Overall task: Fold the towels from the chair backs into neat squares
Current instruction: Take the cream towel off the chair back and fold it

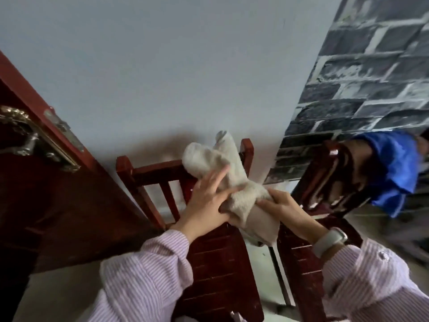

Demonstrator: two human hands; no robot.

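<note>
A crumpled beige towel [214,159] is bunched up in front of the top rail of a dark red wooden chair [148,173]. My left hand [206,201] holds the towel from the left, thumb under it and fingers stretched over its top. My right hand [281,205] grips the towel's lower right part, with a loose end hanging down below it. A second red chair [299,256] stands to the right; a blue cloth [394,166] and darker items hang over its back.
A dark red door [58,201] with a metal handle [25,138] stands open at the left, close to the first chair. A pale wall lies behind, with grey brick-patterned wall [371,77] at the right. Pale floor shows between the chairs.
</note>
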